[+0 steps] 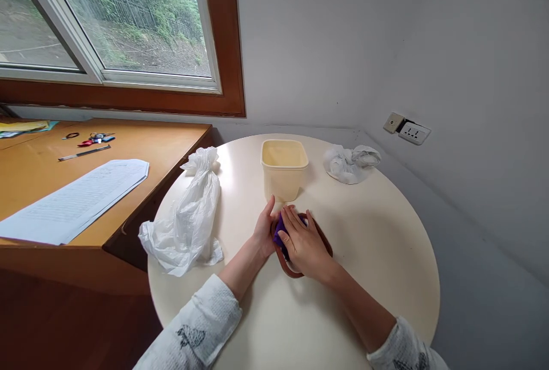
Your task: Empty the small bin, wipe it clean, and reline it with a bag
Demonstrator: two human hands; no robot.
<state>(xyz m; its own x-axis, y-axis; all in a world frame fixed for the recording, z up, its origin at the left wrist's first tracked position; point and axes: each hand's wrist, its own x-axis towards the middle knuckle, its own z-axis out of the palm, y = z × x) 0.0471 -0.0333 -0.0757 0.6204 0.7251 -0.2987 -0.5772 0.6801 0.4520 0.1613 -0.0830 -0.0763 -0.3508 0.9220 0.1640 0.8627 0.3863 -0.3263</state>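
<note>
Near the middle of the round table, my left hand (262, 231) grips the left edge of a brown-rimmed lid (293, 273) with rounded corners, thumb pointing up. My right hand (306, 247) presses a purple cloth (279, 231) against the lid's inner face, fingers held together over it. The palm and fingers cover much of both cloth and lid. Just beyond my hands stands a pale yellow plastic container (284, 178), upright with its top uncovered.
A crumpled white plastic bag (189, 215) lies left on the round table (377, 267); a knotted one (349, 163) is at the back right. Written papers (81, 201), a pen (84, 153) and scissors (92, 141) lie on the wooden desk (171, 141). Wall sockets (414, 132) are at right.
</note>
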